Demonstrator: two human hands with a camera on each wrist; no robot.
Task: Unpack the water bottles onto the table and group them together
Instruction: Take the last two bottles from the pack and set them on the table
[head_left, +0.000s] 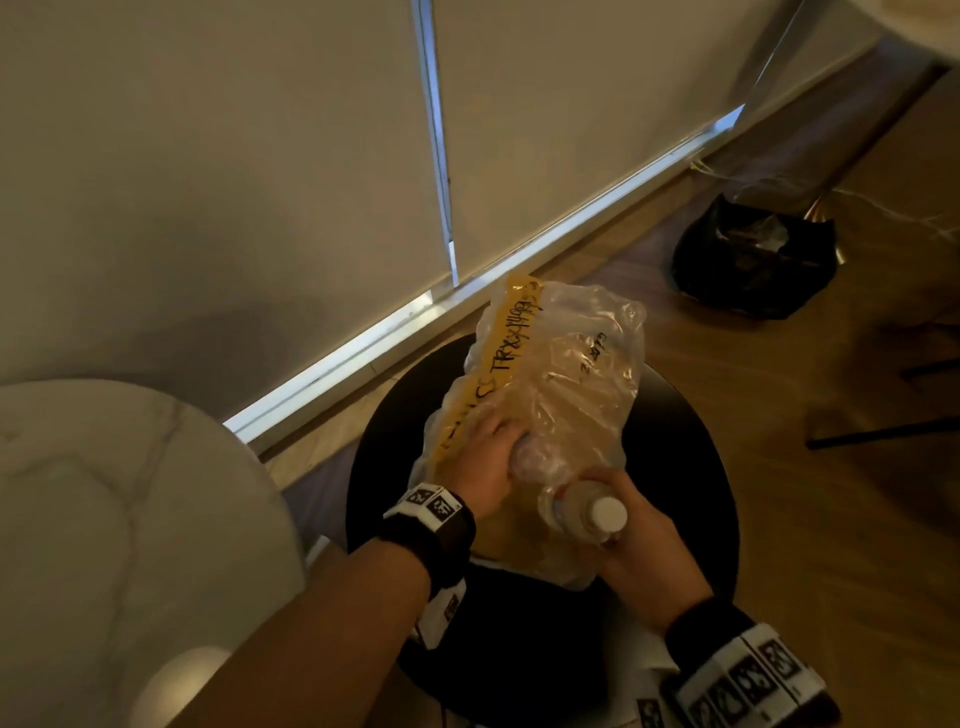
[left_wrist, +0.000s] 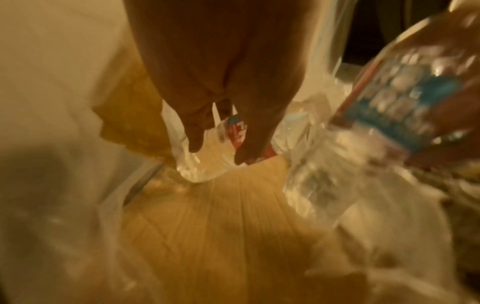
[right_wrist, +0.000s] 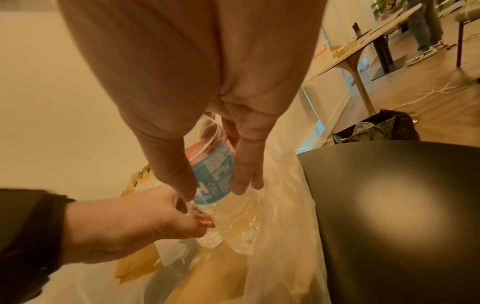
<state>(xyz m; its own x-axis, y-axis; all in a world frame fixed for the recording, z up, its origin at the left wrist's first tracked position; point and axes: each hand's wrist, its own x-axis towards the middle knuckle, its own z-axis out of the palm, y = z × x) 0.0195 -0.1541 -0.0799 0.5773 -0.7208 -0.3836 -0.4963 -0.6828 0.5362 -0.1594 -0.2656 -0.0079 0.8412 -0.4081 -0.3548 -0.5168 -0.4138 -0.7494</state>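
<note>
The bag (head_left: 566, 374) is thin, clear, crinkled plastic with a glossy sheen and a matt yellow strip (head_left: 498, 358) written on in black marker. The bottle (right_wrist: 215, 176) is clear, ribbed plastic with a glossy printed label and a smooth white cap (head_left: 609, 514). The round surface (head_left: 691, 467) is smooth, matt black. The floor (head_left: 779, 395) looks like wood plank. A black bag (head_left: 753, 260) on it is shiny, crumpled plastic.

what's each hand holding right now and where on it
The right hand grips a water bottle around its labelled middle. The left hand holds a second bottle through the plastic bag.
</note>
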